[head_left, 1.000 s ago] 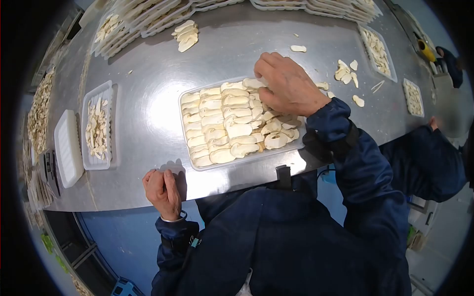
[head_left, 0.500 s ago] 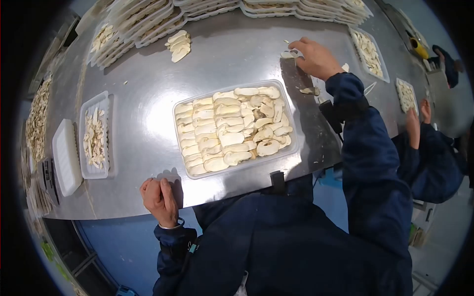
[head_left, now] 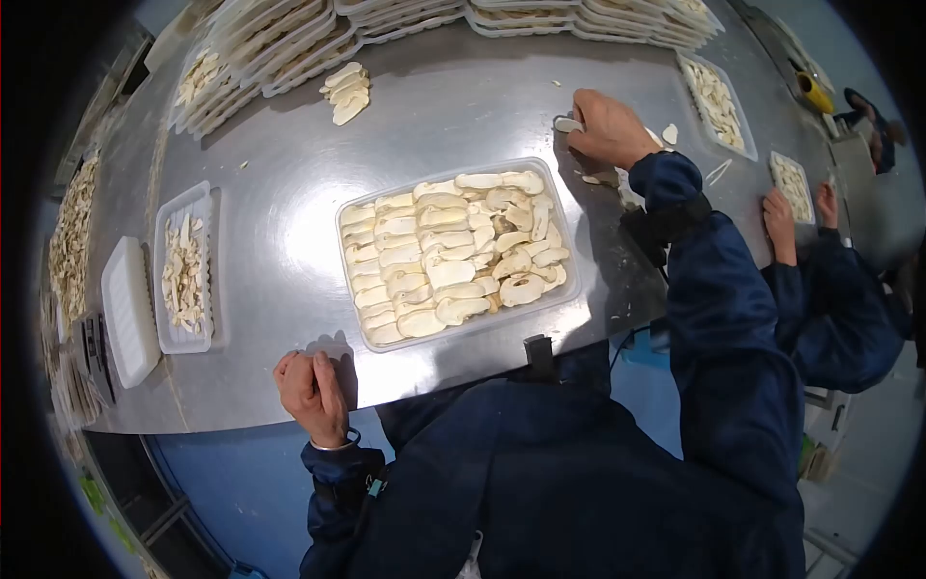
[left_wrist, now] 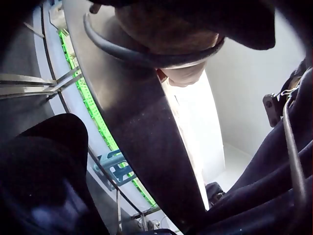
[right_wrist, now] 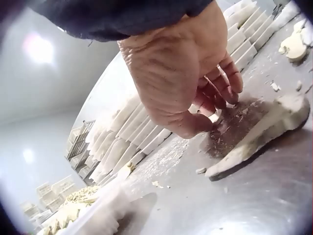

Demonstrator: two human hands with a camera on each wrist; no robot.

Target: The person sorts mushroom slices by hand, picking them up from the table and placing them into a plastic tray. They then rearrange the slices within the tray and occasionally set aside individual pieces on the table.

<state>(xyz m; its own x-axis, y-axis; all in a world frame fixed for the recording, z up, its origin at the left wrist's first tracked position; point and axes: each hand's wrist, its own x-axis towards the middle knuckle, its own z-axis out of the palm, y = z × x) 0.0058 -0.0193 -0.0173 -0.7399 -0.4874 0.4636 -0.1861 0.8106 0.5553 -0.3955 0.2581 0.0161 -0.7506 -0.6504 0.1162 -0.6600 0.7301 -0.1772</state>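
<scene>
In the head view, my right hand (head_left: 610,128) is beyond the upper right of a clear tray (head_left: 577,275) and pinches a pale mushroom slice (head_left: 567,124) at its fingertips. The right wrist view shows this hand (right_wrist: 188,81) with thumb and fingers nearly together just above the metal table; a larger slice (right_wrist: 261,136) lies beside it. Overlapping mushroom slices (head_left: 450,273) fill the tray in rows, neat on the left, less even on the right. My left hand (head_left: 313,391) rests loosely curled at the table's front edge, holding nothing visible; its fingers are hidden in the left wrist view.
Stacked filled trays (head_left: 289,43) line the back. A small pile of slices (head_left: 347,94) lies behind the tray. At the left are a part-filled tray (head_left: 206,328) and a white tray (head_left: 128,309). Another person's hands (head_left: 779,224) are at the right near small trays.
My right hand has left the tray, reached to the slice lying behind it on the right, and drawn that slice slightly closer. The left hand has stayed in place.
</scene>
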